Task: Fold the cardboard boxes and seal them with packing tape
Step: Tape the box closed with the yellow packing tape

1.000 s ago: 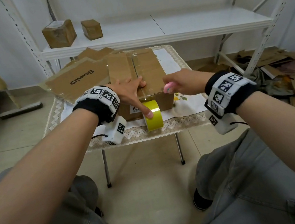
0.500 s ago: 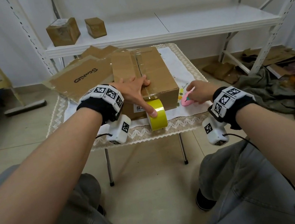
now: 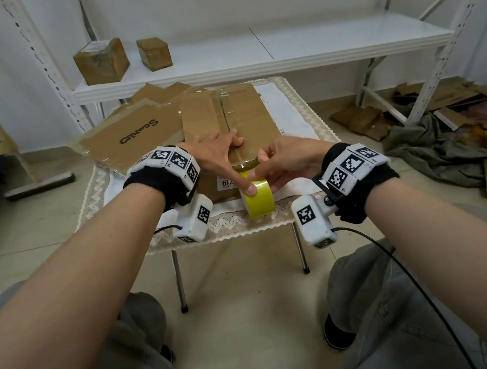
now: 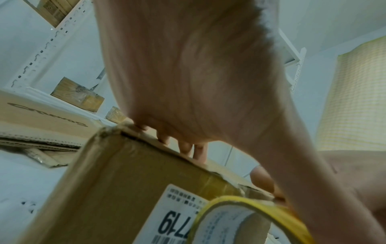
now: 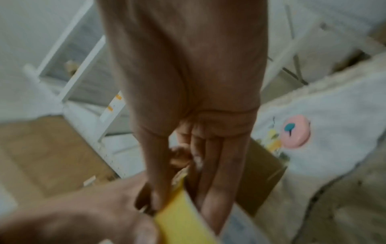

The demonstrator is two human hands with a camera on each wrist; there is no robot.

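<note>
Sealing is nearly done: the box (image 3: 227,128) lies on the bench (image 3: 304,115). The left hand (image 3: 218,159) presses flat on it, thumb on the tape roll (image 3: 258,196) hanging at its near end; the right hand (image 3: 284,162) grips the roll, probably to tear it free.

Bare forearms end in black wristbands (image 3: 157,183) ringed with white black-patterned marker blocks (image 3: 351,165), a white cabled camera box (image 3: 313,220) under each wrist, above grey trousers (image 3: 396,303).
</note>
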